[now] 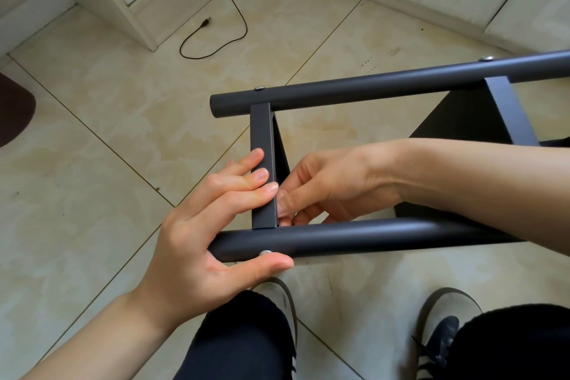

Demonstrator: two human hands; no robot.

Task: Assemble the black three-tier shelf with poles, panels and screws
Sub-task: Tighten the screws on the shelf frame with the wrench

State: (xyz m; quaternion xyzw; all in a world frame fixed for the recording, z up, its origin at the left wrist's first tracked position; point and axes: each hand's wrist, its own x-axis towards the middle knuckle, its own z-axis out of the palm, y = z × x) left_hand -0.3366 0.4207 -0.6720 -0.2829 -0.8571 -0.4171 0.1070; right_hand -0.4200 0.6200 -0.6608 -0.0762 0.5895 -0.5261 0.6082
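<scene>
The black shelf lies on its side across the floor. Its near pole (385,236) and far pole (370,89) run left to right, joined by the edge of an end panel (262,133) and a second panel (509,111) further right. My left hand (212,225) grips the near pole's left end, fingers straight against the end panel's edge, thumb beside a silver screw (265,253). My right hand (327,185) reaches behind that panel with fingertips pinched together; what they hold is hidden. Two more screw heads (259,88) sit on the far pole.
A black cable (234,9) with a loose plug lies on the beige tiled floor beyond the shelf. White cabinets stand at the back left and back right. My legs and shoes (444,318) are right below the near pole.
</scene>
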